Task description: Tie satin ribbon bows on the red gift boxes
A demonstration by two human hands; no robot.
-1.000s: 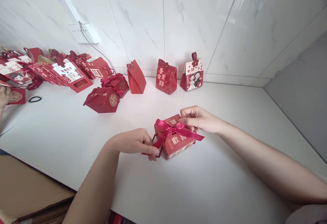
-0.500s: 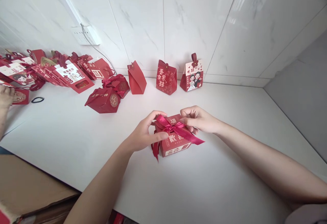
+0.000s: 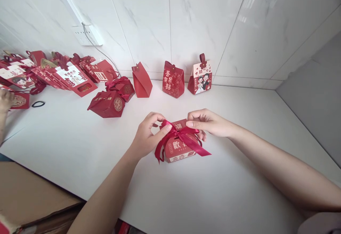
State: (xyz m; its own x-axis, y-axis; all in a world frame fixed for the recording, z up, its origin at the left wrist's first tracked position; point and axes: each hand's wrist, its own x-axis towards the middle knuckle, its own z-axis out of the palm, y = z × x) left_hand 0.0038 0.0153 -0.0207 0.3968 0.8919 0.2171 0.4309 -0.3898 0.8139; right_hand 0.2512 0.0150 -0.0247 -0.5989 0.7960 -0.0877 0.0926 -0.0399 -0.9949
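"What's in those hands now?"

"A red gift box [image 3: 181, 150] with a ribbon bow [image 3: 177, 133], out on the white worktop [image 3: 213, 184]. The left hand [image 3: 149, 136] has its thumb and fingertips clamped on the bow's loop at ten o'clock. The right hand [image 3: 211, 123] pinches the opposite loop, toward two."

"Wasn't the left one lower a moment ago?"

"Yes, its thumb lay across the front of the box. It's gone up to the bow since. The right hand has hardly moved."

"And the box?"

"Turned a little, so its lettered front looks more squarely at us. One ribbon tail, which hung down bunched at the side, now spreads off toward seven o'clock; the other points to four."

"Anything else shifted?"

"Not that I can see. From the box, the lettered red box [image 3: 173, 81] still stands at twelve, the box with the couple [image 3: 202, 79] at one, and the plain red box [image 3: 142, 81] at eleven. Toward ten there's the dark red box [image 3: 106, 105], with the pile of boxes [image 3: 71, 75] farther out."

"Whose hand is that between nine and ten?"

"Another person's hand [image 3: 4, 100], at the very edge, near a black loop [image 3: 38, 104]. I can't tell how its fingers are set."
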